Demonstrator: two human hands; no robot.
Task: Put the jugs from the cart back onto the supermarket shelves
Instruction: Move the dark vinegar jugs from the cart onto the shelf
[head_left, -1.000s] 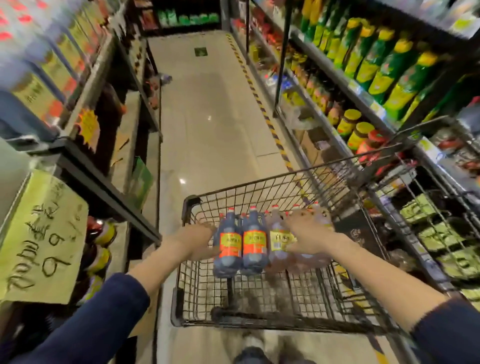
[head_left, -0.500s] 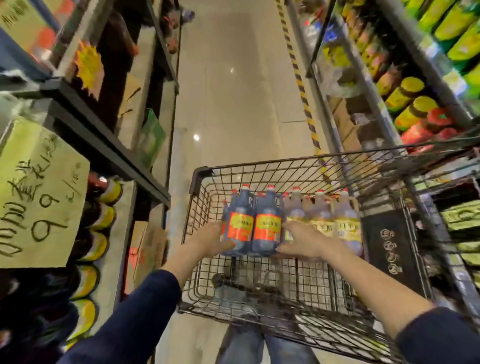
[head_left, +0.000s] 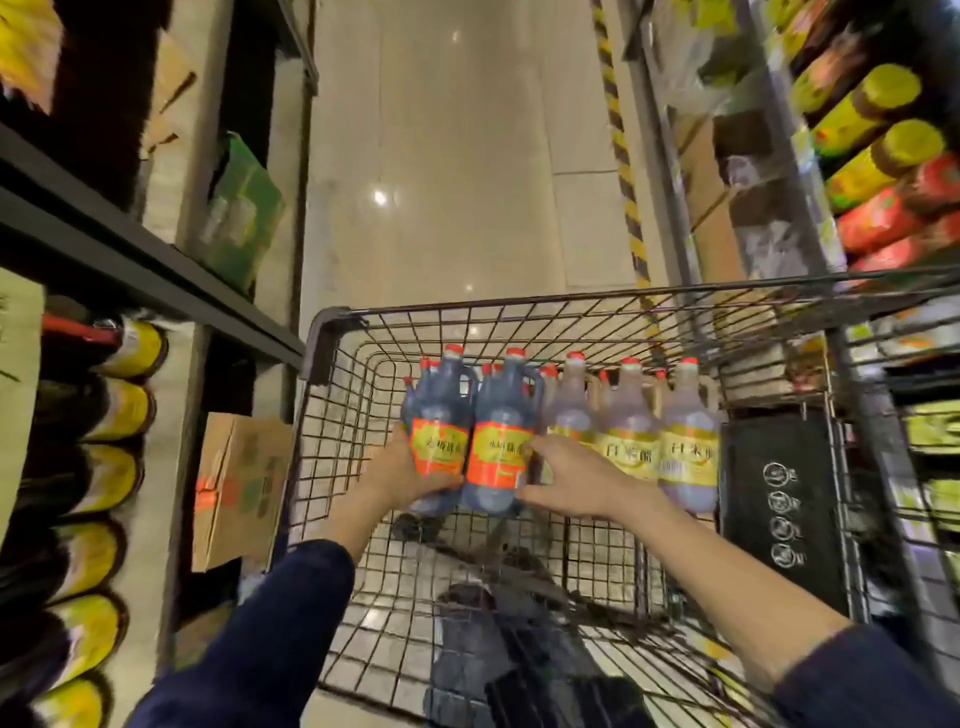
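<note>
Inside the wire cart (head_left: 332, 332) stand several red-capped jugs. Two dark jugs (head_left: 467, 426) with orange-and-yellow labels are at the left of the row. Pale jugs (head_left: 631, 436) with yellow labels stand to their right. My left hand (head_left: 400, 473) grips the left dark jug from its left side, low on the label. My right hand (head_left: 576, 480) reaches in from the right, its fingers spread against the right dark jug between the dark and pale jugs.
Shelves line both sides of the aisle. Dark bottles with yellow labels (head_left: 88, 561) fill the left shelf; a cardboard box (head_left: 234, 483) stands on the floor beside the cart. Yellow and red jars (head_left: 878, 156) sit on the right shelves. Tiled floor (head_left: 452, 156) stretches ahead.
My head has tilted down and closer to the cart. Both hands stay on the dark jugs; my right hand has slid from the pale jugs to the right dark jug.
</note>
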